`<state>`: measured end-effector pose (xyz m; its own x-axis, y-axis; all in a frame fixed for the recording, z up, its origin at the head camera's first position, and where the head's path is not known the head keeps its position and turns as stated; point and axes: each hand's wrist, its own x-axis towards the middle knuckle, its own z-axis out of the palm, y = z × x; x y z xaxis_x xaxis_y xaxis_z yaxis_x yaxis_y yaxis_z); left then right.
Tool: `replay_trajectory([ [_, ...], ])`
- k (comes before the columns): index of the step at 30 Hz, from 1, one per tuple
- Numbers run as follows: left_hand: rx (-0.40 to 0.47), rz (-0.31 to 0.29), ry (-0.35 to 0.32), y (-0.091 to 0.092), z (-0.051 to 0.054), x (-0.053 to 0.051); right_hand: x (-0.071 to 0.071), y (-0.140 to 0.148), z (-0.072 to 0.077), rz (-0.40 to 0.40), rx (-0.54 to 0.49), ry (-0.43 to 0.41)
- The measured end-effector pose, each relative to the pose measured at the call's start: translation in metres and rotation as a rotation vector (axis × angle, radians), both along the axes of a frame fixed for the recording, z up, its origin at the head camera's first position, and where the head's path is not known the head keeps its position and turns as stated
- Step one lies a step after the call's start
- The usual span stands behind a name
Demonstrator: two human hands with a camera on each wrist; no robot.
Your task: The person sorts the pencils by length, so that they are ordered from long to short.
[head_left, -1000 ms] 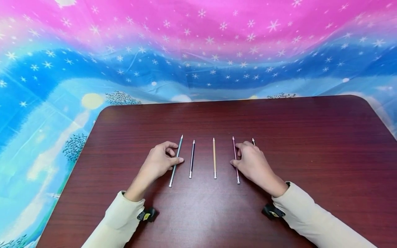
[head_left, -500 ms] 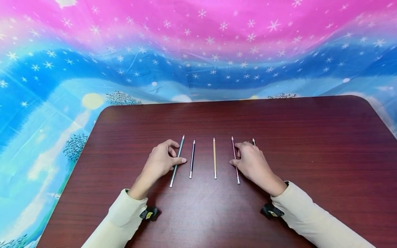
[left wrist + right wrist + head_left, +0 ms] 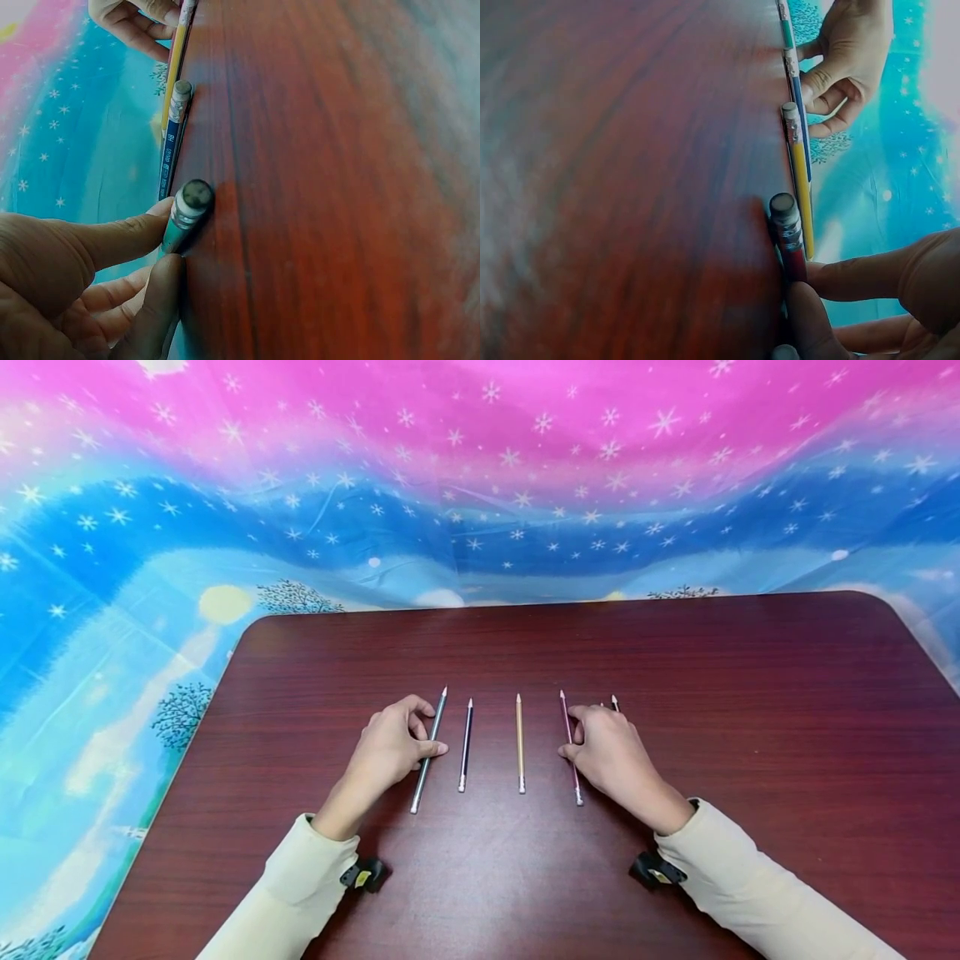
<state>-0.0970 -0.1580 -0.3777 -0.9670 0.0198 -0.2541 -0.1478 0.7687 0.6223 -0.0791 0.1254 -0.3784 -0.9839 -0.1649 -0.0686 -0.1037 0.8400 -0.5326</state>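
My left hand [image 3: 386,747] pinches a green pencil [image 3: 422,781] between thumb and fingers; its eraser end [image 3: 196,193] faces the camera in the left wrist view. My right hand [image 3: 609,745] pinches a dark red pencil [image 3: 576,783], seen also as a red barrel [image 3: 794,264] in the right wrist view. Between the hands lie a dark blue pencil [image 3: 466,745] and a yellow pencil [image 3: 520,745], side by side with a gap. A black pencil [image 3: 615,702] lies mostly hidden under my right hand, its tip showing.
The dark red-brown wooden table [image 3: 480,877] has rounded far corners. Behind it and along its left side hangs a pink and blue cloth [image 3: 480,485] with snowflakes. Small black devices [image 3: 364,876] are strapped at both wrists, by the cream sleeves [image 3: 300,877].
My left hand and the green pencil have shifted slightly right, nearer the dark blue pencil. My right hand and the dark red pencil have hardly moved.
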Motion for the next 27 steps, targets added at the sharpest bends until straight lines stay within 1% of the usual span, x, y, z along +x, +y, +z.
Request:
replay_trajectory([
  [6, 0.01, -0.005, -0.002, 0.0004, 0.0, 0.0002, -0.0007, 0.0, 0.0004, 0.001, -0.005, -0.017],
  [13, 0.006, -0.015, -0.025, 0.001, 0.0024, 0.0004, -0.0017, -0.0008, 0.0023, -0.001, 0.011, -0.027],
  [17, -0.004, -0.024, -0.021, 0.0012, 0.0043, 0.0009, -0.0019, -0.0013, 0.0027, 0.001, 0.014, -0.026],
  [23, -0.025, -0.032, -0.018, 0.0006, 0.0039, 0.0011, -0.0025, -0.0011, 0.0026, 0.0, 0.019, -0.03],
  [27, -0.047, -0.043, -0.001, 0.0, 0.0037, 0.0012, -0.0031, -0.0012, 0.0023, -0.001, 0.014, -0.037],
])
